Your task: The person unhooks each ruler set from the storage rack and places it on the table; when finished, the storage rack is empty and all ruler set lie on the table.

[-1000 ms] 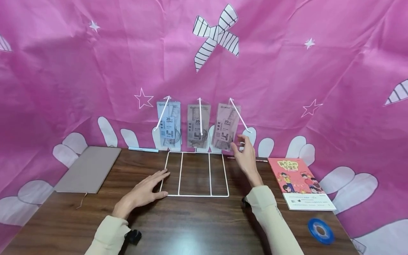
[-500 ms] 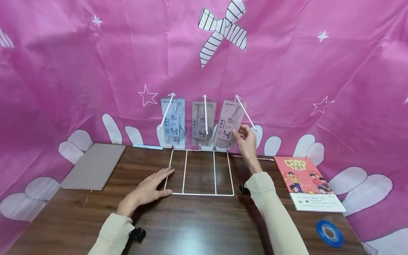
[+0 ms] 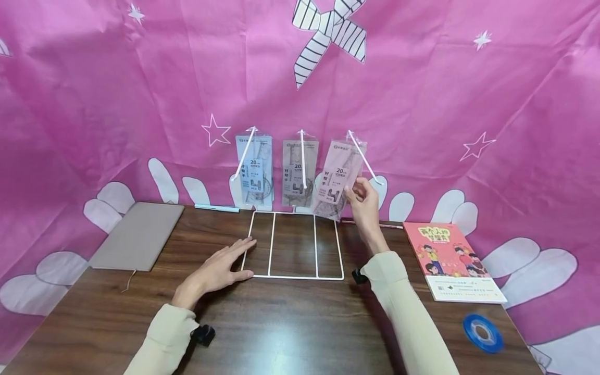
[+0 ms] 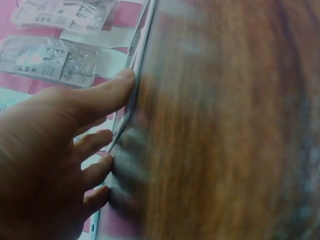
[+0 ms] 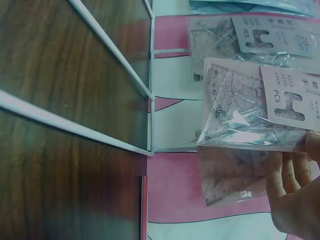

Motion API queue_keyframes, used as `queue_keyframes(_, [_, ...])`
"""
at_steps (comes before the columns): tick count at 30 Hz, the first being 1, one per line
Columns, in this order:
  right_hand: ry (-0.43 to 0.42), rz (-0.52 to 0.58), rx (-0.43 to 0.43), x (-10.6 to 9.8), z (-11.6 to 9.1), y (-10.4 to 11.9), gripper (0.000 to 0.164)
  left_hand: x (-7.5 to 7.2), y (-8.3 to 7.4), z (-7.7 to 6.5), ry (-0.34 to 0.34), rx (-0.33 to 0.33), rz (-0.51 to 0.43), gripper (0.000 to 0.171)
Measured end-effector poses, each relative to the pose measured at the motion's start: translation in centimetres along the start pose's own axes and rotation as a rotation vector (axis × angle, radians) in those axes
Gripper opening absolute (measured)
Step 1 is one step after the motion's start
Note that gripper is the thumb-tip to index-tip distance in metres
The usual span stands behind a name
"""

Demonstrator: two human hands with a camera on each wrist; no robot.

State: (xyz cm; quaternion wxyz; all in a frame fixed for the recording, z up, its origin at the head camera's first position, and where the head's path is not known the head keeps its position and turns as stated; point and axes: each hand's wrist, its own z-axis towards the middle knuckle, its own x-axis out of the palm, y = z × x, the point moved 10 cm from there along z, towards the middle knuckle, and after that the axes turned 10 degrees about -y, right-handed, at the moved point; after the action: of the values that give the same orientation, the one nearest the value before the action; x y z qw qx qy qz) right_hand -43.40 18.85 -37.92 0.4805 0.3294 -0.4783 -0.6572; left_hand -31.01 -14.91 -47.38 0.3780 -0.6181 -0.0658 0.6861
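At the back of the table [image 3: 262, 341], three white prongs [image 3: 303, 162] take the packs by their tops — at least one blue pack [image 3: 255, 179], one grey pack [image 3: 291, 179] and two pink. The right hand [image 3: 367, 211] pinches the front pink pack [image 3: 332, 179], tilted, by its lower side edge, perhaps because the prong occupies the top, with the second pink pack [image 5: 220, 172] behind it. The left hand [image 3: 217, 270] — fingers extended, grasping nothing — touches the near left corner of the one white wire frame [image 3: 295, 277], probably to steady it.
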Motion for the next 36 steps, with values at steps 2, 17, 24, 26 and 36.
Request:
queue_keyframes(2, [0.005, 0.002, -0.002, -0.4, -0.5, 0.2, 0.027, 0.1, -0.1, -0.1, -0.003, 0.005, 0.001, 0.077])
queue_keyframes(17, [0.052, -0.038, -0.041, -2.4, -3.5, 1.5, 0.025, -0.2, -0.3, -0.5, -0.005, 0.015, 0.013, 0.076])
queue_keyframes(24, [0.07, -0.036, -0.053, -3.1, -4.2, 2.4, 0.023, -0.1, -0.6, -0.5, -0.018, 0.024, 0.007, 0.075])
queue_keyframes(26, [0.072, -0.048, -0.051, -3.3, -4.5, 2.6, 0.023, -0.2, -0.7, -0.5, -0.022, 0.024, 0.006, 0.075])
queue_keyframes(36, [0.082, -0.096, -0.057, -4.5, -5.8, 3.9, 0.023, -0.3, -0.8, -0.4, -0.031, 0.022, -0.006, 0.076])
